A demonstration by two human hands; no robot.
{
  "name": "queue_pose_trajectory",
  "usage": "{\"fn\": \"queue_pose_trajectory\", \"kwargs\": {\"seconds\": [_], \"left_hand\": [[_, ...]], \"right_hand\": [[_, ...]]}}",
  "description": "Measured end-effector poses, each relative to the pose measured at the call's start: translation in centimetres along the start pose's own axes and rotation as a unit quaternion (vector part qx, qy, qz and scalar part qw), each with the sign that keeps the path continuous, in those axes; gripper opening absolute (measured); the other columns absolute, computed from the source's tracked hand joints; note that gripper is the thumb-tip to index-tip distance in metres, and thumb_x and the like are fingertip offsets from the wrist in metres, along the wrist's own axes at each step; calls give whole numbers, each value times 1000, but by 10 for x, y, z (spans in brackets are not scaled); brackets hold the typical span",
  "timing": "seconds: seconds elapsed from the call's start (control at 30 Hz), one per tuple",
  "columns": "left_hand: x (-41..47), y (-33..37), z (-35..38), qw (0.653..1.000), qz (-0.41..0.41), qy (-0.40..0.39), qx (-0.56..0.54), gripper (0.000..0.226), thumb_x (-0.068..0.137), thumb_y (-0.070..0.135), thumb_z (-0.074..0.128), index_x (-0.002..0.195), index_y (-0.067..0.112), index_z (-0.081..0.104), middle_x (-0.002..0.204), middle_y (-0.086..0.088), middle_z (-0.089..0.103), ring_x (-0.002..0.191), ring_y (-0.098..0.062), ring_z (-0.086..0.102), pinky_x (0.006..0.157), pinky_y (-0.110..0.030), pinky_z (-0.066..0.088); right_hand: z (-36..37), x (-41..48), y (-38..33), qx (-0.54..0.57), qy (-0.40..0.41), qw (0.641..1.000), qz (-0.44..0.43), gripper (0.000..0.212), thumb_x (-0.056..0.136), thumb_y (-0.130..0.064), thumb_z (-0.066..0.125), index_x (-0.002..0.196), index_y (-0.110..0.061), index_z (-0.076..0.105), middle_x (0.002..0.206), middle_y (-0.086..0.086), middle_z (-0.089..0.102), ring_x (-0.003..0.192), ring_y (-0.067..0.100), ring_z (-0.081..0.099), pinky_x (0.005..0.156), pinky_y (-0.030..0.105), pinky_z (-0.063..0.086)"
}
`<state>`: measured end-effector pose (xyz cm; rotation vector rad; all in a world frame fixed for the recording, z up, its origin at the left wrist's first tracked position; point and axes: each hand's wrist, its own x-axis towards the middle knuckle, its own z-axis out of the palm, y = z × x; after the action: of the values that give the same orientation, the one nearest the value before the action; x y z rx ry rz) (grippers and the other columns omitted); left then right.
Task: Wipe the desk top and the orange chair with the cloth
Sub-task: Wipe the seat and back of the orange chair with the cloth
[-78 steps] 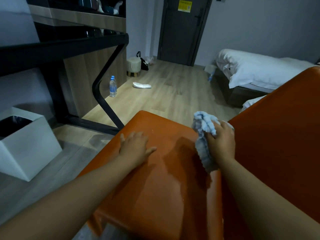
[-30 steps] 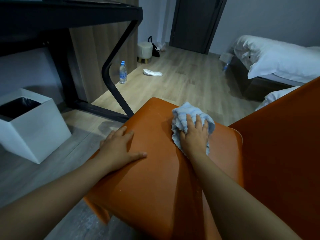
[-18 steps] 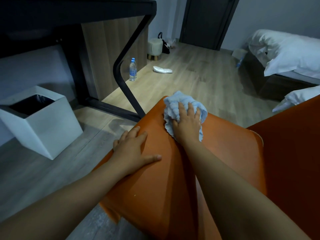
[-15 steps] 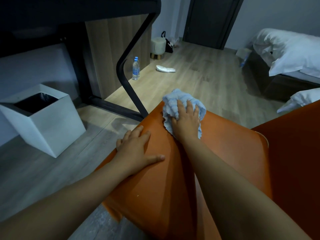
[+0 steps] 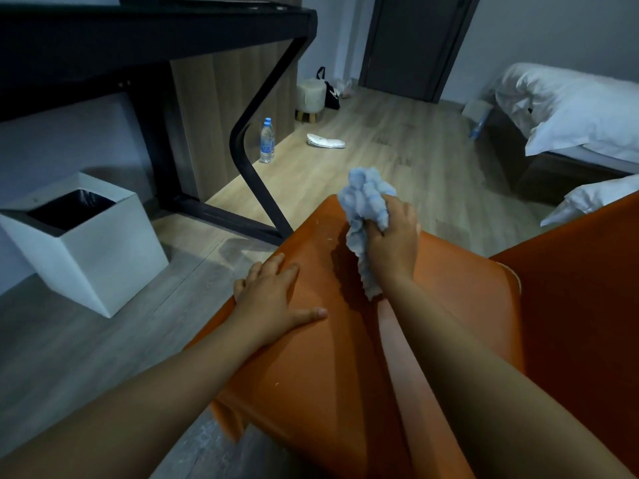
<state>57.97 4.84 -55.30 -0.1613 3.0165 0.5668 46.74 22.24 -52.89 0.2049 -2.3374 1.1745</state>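
The right hand (image 5: pixel 392 236) is gripping the bunched blue cloth (image 5: pixel 364 216) above the orange chair seat (image 5: pixel 311 357), left hand (image 5: pixel 273 302) bracing flat with fingers spread; flattening the cloth beneath the fingers is advisable.

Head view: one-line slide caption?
Right hand bunches the cloth above the orange chair; left hand rests flat.

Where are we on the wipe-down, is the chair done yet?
Not done, by the look of it. The right hand grips the bunched cloth at the far end of the orange chair seat, and the left hand lies flat on the seat. White specks still dot the seat. The desk top is seen edge-on, so I cannot judge it.
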Motion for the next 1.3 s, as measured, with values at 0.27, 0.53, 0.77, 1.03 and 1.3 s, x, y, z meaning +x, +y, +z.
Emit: {"fn": "queue_pose_trajectory", "kwargs": {"seconds": [0.27, 0.53, 0.77, 1.03, 1.3], "left_hand": [[-3, 4, -4, 1000, -4, -8, 16, 100, 68, 82, 52, 150, 34, 20, 160, 2, 7, 145, -28, 11, 112, -54, 20], [-12, 6, -12, 999, 18, -20, 27, 104, 66, 86, 47, 150, 32, 18, 161, 1, 8, 145, -31, 13, 112, -59, 17], [-44, 17, -12, 993, 82, -38, 80, 103, 73, 82, 43, 153, 30, 7, 161, 4, -2, 148, -29, -2, 116, -57, 4], [-45, -5, -8, 993, 42, -38, 103, 107, 70, 87, 38, 153, 30, 3, 161, 0, -6, 147, -34, -2, 115, -61, 9], [-43, -10, 1, 997, 27, -21, 65, 106, 68, 87, 40, 152, 31, 9, 161, 3, -1, 147, -31, 4, 115, -57, 14]], "right_hand": [[-109, -64, -14, -83, 51, 994, 51, 42, 82, -42, 38, 111, -20, 60, 111, 2, 56, 110, 25, 46, 90, 35, 38], [-163, -106, 8, -265, 74, 952, 134, 37, 87, -19, 60, 123, -19, 55, 129, 11, 50, 124, 33, 37, 98, 52, 38], [-151, -135, 32, -314, -28, 920, 234, 45, 92, -41, 52, 134, -28, 45, 146, 9, 37, 137, 34, 26, 104, 60, 33], [-129, -155, 42, -339, -50, 912, 225, 67, 94, -50, 45, 151, -30, 15, 161, 7, 3, 145, 35, -6, 111, 61, 12], [-118, -153, 38, -344, -61, 914, 207, 67, 94, -43, 47, 151, -28, 16, 160, 10, 4, 145, 36, -6, 112, 60, 12]]}}
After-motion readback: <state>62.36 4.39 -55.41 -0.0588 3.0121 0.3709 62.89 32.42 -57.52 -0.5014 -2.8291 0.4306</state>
